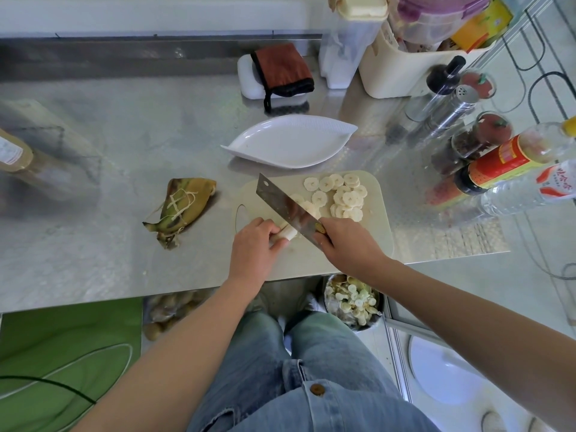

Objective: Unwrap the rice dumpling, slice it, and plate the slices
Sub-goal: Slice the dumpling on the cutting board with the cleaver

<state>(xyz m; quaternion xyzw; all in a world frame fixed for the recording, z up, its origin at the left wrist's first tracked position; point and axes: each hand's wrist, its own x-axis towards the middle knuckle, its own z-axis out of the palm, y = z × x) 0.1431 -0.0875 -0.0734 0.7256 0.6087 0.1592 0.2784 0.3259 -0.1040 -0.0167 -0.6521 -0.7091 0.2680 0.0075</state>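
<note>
Head view, looking down at a steel tabletop [109, 145]. Left hand [254, 244], centre frame, has its fingers curled round the short white stub of the rice dumpling [287, 234] and pins it on the pale cutting board [378, 232]. Right hand [346, 241], just right of it, is closed round the handle of a cleaver [285, 205]; the handle is mostly hidden in the fist. The blade runs up and to the left from the hand and sits on the dumpling just beside the left fingertips. It hides the cut itself.

Round slices [343, 196] lie in a loose overlapping pile on the upper right of the board, some touching the blade's far side. White leaf-shaped plate [290, 145] sits just above the board, no slices on it. Leaf wrapper [179, 207] with string tied round it lies on the tabletop left of the board, apart from it.

Upper centre: rust-and-black cloth [280, 70] draped on a white box. Right edge: cluster of bottles [505, 160] and shakers, some lying down. Below the tabletop edge, a bin [352, 302] holds more pale slices. Blue jeans at bottom centre.
</note>
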